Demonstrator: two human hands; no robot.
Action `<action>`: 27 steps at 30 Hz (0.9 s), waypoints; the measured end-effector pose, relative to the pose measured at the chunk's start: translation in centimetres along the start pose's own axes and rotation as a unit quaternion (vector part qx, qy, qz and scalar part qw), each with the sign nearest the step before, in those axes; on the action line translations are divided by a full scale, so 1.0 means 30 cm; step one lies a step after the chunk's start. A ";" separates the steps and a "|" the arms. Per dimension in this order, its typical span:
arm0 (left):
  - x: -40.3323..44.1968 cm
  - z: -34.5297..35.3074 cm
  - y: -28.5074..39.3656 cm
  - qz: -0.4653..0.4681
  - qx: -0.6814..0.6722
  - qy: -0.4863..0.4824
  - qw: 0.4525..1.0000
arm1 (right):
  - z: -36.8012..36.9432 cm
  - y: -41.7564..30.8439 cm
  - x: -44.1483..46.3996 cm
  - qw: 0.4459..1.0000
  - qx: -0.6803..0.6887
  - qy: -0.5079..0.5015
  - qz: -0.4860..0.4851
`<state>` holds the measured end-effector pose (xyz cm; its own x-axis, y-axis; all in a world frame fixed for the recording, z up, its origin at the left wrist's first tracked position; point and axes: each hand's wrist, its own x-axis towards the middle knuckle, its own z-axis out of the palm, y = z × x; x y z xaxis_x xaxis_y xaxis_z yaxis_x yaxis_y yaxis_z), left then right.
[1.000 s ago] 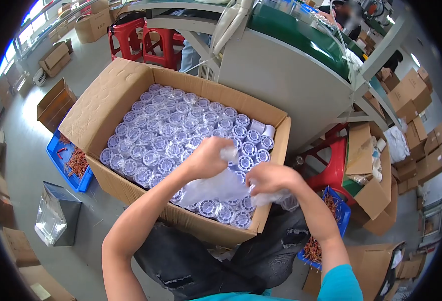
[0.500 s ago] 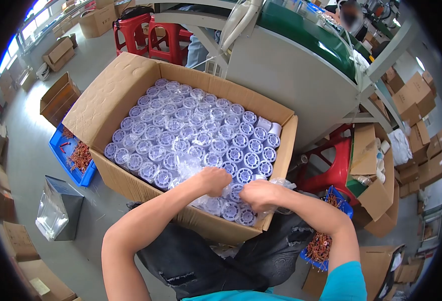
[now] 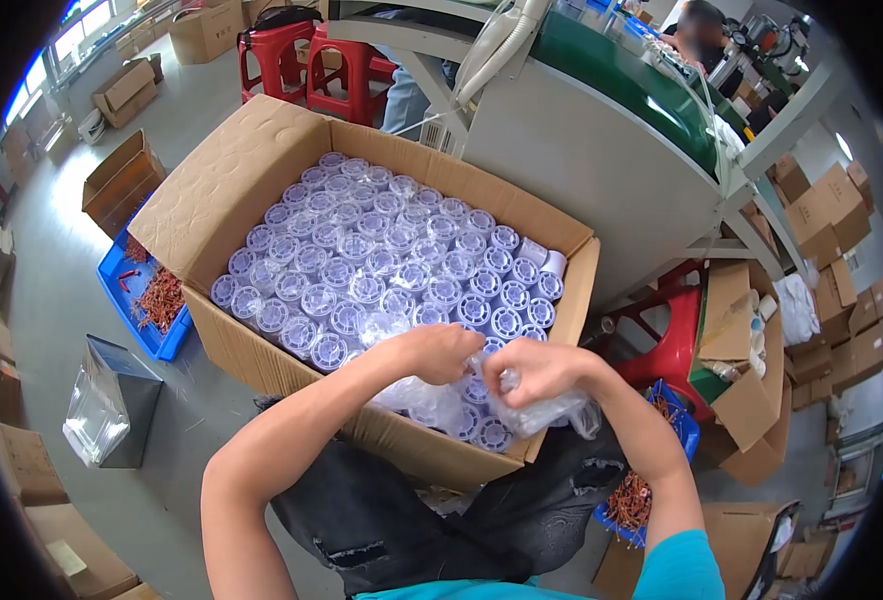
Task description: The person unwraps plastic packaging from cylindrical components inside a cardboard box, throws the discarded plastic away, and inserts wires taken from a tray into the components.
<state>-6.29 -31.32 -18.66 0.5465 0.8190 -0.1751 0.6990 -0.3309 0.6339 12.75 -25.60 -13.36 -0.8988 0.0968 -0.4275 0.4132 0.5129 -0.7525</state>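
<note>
A large cardboard box (image 3: 219, 330) stands in front of me with its flap folded out. Rows of white plastic spools (image 3: 365, 288) fill it, many under clear plastic film. Over the near right corner, my left hand (image 3: 445, 352) pinches the clear plastic bag (image 3: 551, 412). Close beside it, my right hand (image 3: 533, 372) has its fingers curled round the same bag, which hangs bunched below. Several spools under the hands are partly hidden by the film and my forearms.
Blue trays with reddish-brown parts sit on both sides, the left tray (image 3: 166, 345) on the floor. Red stools (image 3: 346, 75), a green-topped workbench (image 3: 611, 80) and an open carton (image 3: 751, 350) surround the box. A person (image 3: 699, 40) is beyond the bench.
My right hand has risen slightly and moved right, pulling up a bunch of the plastic bag. The left hand has shifted a little right, closer to it.
</note>
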 end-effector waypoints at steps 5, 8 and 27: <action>-0.011 -0.001 0.002 -0.017 -0.005 0.047 0.999 | -0.046 0.016 -0.008 0.993 0.113 0.041 -0.018; -0.001 0.036 -0.036 -0.032 0.092 0.008 0.995 | -0.029 0.018 0.011 0.998 -0.052 0.034 0.031; 0.001 0.016 -0.039 -0.024 0.086 -0.032 0.996 | 0.040 0.044 0.062 0.985 -0.147 0.082 0.039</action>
<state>-6.86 -31.14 -19.76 0.5340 0.8067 -0.2533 0.7910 -0.3709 0.4865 11.80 -25.76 -15.74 -0.8873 0.2697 -0.3741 0.4436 0.7210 -0.5323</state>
